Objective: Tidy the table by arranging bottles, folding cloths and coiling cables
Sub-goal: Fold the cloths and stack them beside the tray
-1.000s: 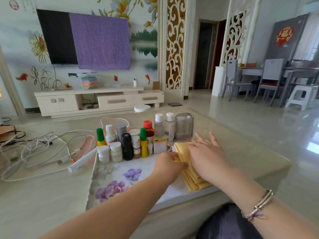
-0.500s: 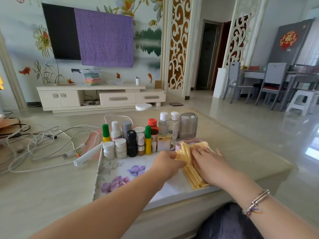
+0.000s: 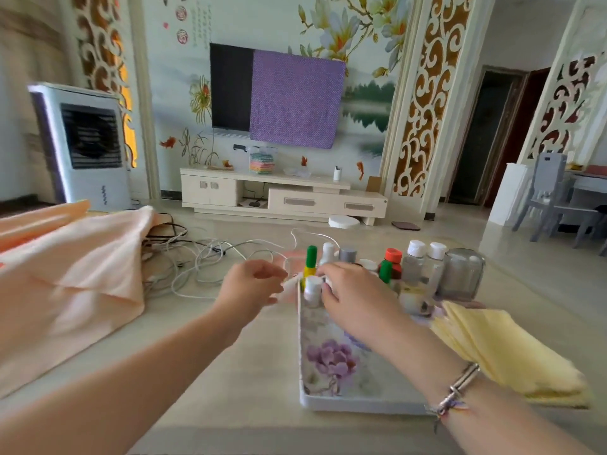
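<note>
reaching — left hand (image 3: 251, 284) loosely curled

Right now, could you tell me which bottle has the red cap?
The dark bottle with the red cap, behind the right green-capped bottle; the others' caps are white, grey or green.

We see a smooth, pale beige worktop (image 3: 256, 366). On its left side lies a big peach cloth (image 3: 65, 290) with soft folds. Beside the cloth, farther back, sits a messy heap of white and dark cables (image 3: 203, 257). On the right lies a flat white tray with purple flowers (image 3: 331, 359), and small bottles stand at its far end. A folded yellow cloth (image 3: 502, 353) lies just right of the tray, touching its edge.
</note>
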### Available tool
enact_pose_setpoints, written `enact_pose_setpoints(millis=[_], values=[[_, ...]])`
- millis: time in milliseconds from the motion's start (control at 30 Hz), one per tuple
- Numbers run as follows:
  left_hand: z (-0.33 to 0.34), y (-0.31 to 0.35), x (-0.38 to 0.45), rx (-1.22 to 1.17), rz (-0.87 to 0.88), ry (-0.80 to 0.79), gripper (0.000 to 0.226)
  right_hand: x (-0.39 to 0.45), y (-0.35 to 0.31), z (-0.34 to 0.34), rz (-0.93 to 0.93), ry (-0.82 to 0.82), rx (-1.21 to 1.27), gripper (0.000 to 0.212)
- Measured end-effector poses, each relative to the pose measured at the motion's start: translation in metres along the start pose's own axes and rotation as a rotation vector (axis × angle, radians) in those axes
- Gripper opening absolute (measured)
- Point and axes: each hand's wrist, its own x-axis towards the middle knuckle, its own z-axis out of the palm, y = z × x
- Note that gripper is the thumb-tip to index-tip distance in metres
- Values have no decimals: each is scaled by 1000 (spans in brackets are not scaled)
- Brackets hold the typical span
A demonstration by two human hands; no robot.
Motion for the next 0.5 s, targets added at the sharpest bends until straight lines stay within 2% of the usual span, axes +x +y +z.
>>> enact_pose_setpoints(millis=[133, 200, 267, 333, 367, 500], values=[[-93, -31, -4, 302, 55, 226, 23, 38, -69, 41, -99, -93, 129, 26], [-136, -52, -8, 516, 67, 268, 21, 53, -103, 64, -140, -151, 182, 27], [-177, -73, -14, 880, 15, 231, 19, 69, -136, 86, -169, -205, 239, 31], [-212, -92, -18, 1106, -53, 180, 30, 84, -167, 108, -190, -256, 282, 33], [-224, -97, -19, 1145, -72, 166, 33, 91, -179, 118, -181, -275, 299, 34], [-244, -96, -16, 1201, 32, 81, 42, 113, -208, 144, -58, -331, 414, 34]])
